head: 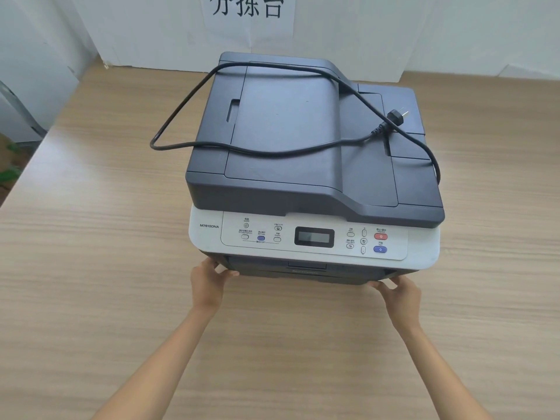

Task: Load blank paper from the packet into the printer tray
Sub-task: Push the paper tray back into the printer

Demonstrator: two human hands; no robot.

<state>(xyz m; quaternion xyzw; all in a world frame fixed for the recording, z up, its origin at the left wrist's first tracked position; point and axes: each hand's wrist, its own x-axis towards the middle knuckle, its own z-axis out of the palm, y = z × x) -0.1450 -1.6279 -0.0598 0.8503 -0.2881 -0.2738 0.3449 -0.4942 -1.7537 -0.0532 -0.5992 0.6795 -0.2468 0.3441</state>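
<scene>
A dark grey and white printer (306, 153) stands on a wooden table (91, 268). Its dark paper tray (306, 272) shows at the bottom front, under the white control panel (315, 237). My left hand (207, 281) grips the tray's lower left corner, thumb on the front and fingers tucked beneath. At the lower right corner, my right hand (400, 294) holds the tray the same way. No paper packet is in view.
A black power cord (194, 144) lies looped over the printer's lid and hangs off its left side, with the plug (397, 115) resting on top at the right. A white wall with a printed paper sign (248, 13) closes the back. Green leaves (9, 171) show at the left edge.
</scene>
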